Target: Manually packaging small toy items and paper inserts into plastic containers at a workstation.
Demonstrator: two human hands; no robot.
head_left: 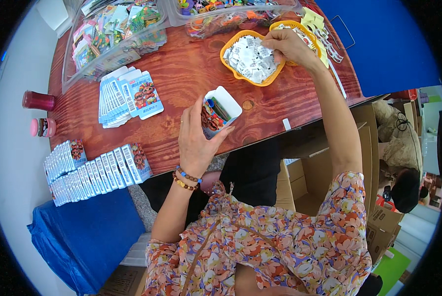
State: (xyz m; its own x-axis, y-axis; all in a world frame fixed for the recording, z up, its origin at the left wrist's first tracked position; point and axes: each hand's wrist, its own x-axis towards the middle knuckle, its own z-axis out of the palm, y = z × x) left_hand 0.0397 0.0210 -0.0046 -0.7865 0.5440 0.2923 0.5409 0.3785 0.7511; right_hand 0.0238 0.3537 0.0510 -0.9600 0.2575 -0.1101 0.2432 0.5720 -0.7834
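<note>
My left hand (197, 134) is wrapped round a small blue-and-white printed carton (213, 122), held tilted above the near edge of the table. Its white flap stands up, and inside it lie a blue item and a greenish, shiny packet, partly hidden by the carton wall. Farther off, my right hand (291, 48) reaches to the right rim of a yellow basket (237, 76) heaped with small white packets (251, 58). Thumb and forefinger are pinched together over the packets; whether one is between them is too small to tell.
A second yellow basket (320, 45) sits beyond my right wrist. Clear bins (113, 59) of colourful packets and small toys line the back. Flat cartons (116, 101) lie fanned at left; filled-out cartons (102, 170) stand in rows at the front left. An open cardboard box (307, 182) is below the table.
</note>
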